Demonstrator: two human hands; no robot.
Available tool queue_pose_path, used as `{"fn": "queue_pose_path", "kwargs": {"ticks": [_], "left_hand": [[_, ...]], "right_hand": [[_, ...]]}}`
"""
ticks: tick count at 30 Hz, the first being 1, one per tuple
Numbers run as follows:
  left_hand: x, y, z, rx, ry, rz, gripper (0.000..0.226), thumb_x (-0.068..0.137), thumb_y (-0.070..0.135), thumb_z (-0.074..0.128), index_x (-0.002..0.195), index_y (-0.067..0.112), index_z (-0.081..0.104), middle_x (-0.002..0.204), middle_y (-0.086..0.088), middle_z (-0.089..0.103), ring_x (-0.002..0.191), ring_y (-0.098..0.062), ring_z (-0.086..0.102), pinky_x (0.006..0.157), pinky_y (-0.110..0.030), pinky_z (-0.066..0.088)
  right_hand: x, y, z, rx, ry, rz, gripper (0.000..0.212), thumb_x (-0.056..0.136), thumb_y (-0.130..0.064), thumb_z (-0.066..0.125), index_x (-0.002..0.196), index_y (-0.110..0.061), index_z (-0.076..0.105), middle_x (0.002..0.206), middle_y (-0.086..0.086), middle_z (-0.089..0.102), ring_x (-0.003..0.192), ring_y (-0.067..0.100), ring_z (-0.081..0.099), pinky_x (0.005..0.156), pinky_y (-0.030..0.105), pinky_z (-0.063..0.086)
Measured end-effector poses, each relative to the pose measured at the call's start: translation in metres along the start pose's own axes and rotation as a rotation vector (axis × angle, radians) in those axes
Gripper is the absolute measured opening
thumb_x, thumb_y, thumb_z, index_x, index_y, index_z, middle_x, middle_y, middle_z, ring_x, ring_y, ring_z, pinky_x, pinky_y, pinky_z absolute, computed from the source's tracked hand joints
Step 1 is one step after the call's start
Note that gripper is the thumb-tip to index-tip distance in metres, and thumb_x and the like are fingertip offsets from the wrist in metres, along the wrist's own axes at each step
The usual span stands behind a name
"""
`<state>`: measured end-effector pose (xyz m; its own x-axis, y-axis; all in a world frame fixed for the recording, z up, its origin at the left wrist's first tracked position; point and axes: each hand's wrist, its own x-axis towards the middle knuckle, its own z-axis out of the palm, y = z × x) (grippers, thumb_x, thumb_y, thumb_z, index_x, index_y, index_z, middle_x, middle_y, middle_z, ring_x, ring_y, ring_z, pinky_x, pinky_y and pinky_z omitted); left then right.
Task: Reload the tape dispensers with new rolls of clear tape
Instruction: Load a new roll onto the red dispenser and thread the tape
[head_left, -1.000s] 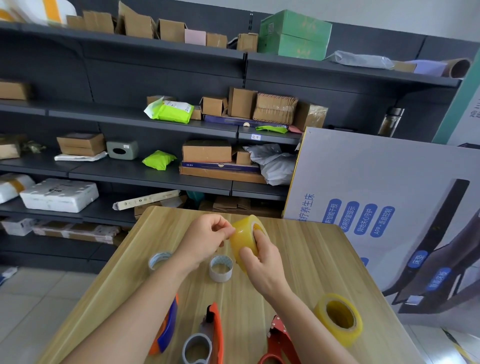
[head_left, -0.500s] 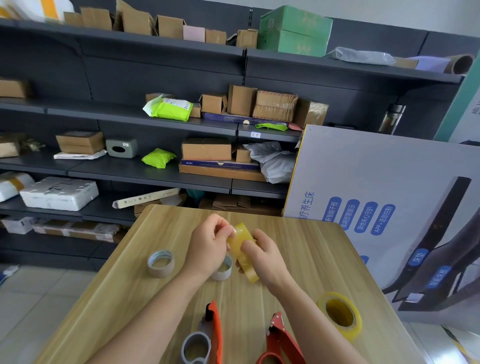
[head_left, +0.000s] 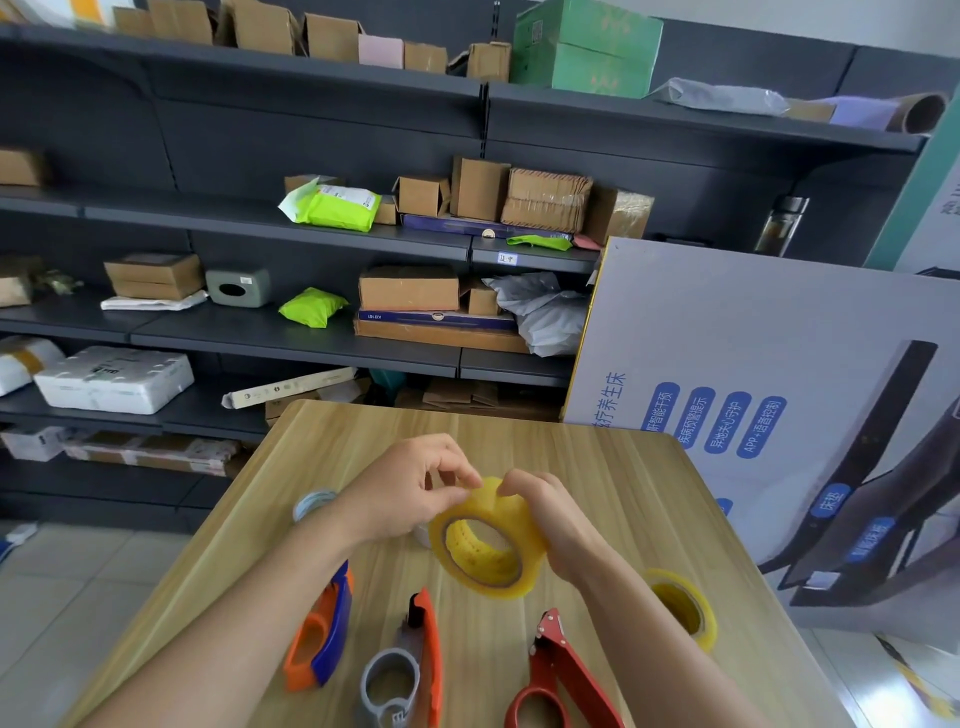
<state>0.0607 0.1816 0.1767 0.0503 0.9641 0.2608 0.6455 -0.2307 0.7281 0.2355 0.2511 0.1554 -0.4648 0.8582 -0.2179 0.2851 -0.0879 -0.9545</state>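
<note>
Pinching the top edge of a yellowish tape roll (head_left: 488, 545) with the left hand (head_left: 410, 491), gripping its side with the right hand (head_left: 558, 522), just above the table (head_left: 597, 462). Nearer, lying flat: orange-blue dispenser (head_left: 319, 636), grey-orange dispenser (head_left: 415, 660), red dispenser (head_left: 558, 670); second roll (head_left: 701, 621) at right. Beyond, printed on the leaning board (head_left: 727, 322): "APP+语音控制".

L hand (head_left: 410, 491), R hand (head_left: 553, 519): close, mid-air.

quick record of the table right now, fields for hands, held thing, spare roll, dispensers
left hand: pinches the top edge of the yellowish clear tape roll
right hand: grips that roll from its right side
held roll: in the air above the light wooden table
spare roll: second yellowish tape roll on the table beside the right forearm
dispensers: orange-and-blue dispenser, grey-and-orange dispenser, red dispenser, all lying near the table's front edge, unheld
</note>
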Motion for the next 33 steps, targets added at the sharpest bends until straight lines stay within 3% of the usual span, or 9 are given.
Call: {"fn": "queue_pose_path", "kwargs": {"ticks": [6,11,14,18,21,24,27,30,33], "left_hand": [[-0.004,-0.007,0.017,-0.151,-0.029,-0.046,0.012,0.092,0.015,0.061,0.083,0.019,0.067,0.101,0.013,0.068,0.093,-0.010,0.064,0.084,-0.034,0.055],[-0.006,-0.015,0.033,-0.072,0.140,-0.141,0.016,0.093,0.021,0.059,0.079,0.025,0.064,0.073,0.007,0.065,0.071,-0.012,0.063,0.070,-0.037,0.054],[-0.005,-0.020,0.043,-0.048,0.208,-0.225,0.019,0.094,0.016,0.058,0.076,0.022,0.063,0.068,0.006,0.063,0.064,-0.015,0.062,0.061,-0.035,0.055],[-0.005,-0.027,0.061,-0.087,0.237,-0.321,0.019,0.094,0.016,0.057,0.076,0.021,0.062,0.071,0.002,0.066,0.064,-0.018,0.065,0.060,-0.037,0.059],[-0.005,-0.035,0.076,-0.150,0.263,-0.372,0.018,0.094,0.016,0.057,0.077,0.017,0.062,0.074,-0.002,0.067,0.068,-0.018,0.067,0.060,-0.035,0.060],[-0.008,-0.045,0.093,-0.292,0.223,-0.453,0.018,0.095,0.011,0.056,0.078,0.009,0.061,0.076,-0.007,0.066,0.072,-0.023,0.068,0.059,-0.031,0.060],[-0.015,-0.058,0.113,-0.450,0.178,-0.565,0.020,0.096,0.006,0.054,0.076,0.007,0.057,0.076,-0.009,0.065,0.070,-0.025,0.068,0.061,-0.034,0.060],[-0.023,-0.071,0.131,-0.550,0.119,-0.677,0.018,0.096,0.005,0.052,0.079,0.005,0.056,0.077,-0.009,0.066,0.068,-0.027,0.068,0.060,-0.036,0.058],[-0.033,-0.081,0.147,-0.516,-0.012,-0.708,0.018,0.096,0.005,0.053,0.078,0.006,0.057,0.080,-0.010,0.069,0.069,-0.026,0.070,0.056,-0.030,0.056]], "right_hand": [[-0.001,0.008,-0.002,0.152,-0.135,0.137,0.030,0.075,-0.035,0.062,0.084,-0.006,0.064,0.062,0.007,0.058,0.051,0.017,0.054,0.053,0.029,0.044],[-0.005,0.026,0.004,0.062,0.000,-0.015,0.028,0.090,-0.043,0.060,0.093,-0.016,0.067,0.083,-0.003,0.067,0.076,0.013,0.062,0.072,0.026,0.046],[-0.006,0.041,0.010,-0.073,0.114,-0.129,0.055,0.085,-0.057,0.062,0.127,-0.021,0.055,0.121,-0.008,0.059,0.111,0.009,0.057,0.092,0.025,0.047],[-0.009,0.064,0.017,-0.580,0.260,-0.382,0.094,0.062,-0.088,0.052,0.130,-0.023,0.049,0.129,-0.009,0.045,0.122,0.008,0.043,0.102,0.029,0.038],[-0.012,0.083,0.014,-0.809,0.336,-0.493,0.079,0.061,-0.087,0.054,0.105,-0.022,0.059,0.111,-0.010,0.051,0.106,0.011,0.044,0.092,0.029,0.038],[-0.015,0.095,0.004,-0.942,0.247,-0.462,0.053,0.067,-0.073,0.060,0.081,-0.021,0.063,0.086,-0.014,0.057,0.096,0.015,0.050,0.087,0.033,0.041],[-0.023,0.107,-0.003,-1.020,0.113,-0.344,0.041,0.078,-0.062,0.060,0.087,-0.022,0.064,0.083,-0.009,0.064,0.094,0.015,0.057,0.096,0.033,0.034],[-0.033,0.124,-0.010,-1.037,0.067,-0.264,0.037,0.082,-0.057,0.061,0.096,-0.023,0.062,0.076,-0.011,0.057,0.086,0.020,0.061,0.096,0.030,0.034],[-0.043,0.145,-0.014,-1.090,0.027,-0.185,0.038,0.081,-0.055,0.062,0.100,-0.022,0.064,0.081,-0.003,0.066,0.089,0.024,0.060,0.095,0.028,0.032]]}}
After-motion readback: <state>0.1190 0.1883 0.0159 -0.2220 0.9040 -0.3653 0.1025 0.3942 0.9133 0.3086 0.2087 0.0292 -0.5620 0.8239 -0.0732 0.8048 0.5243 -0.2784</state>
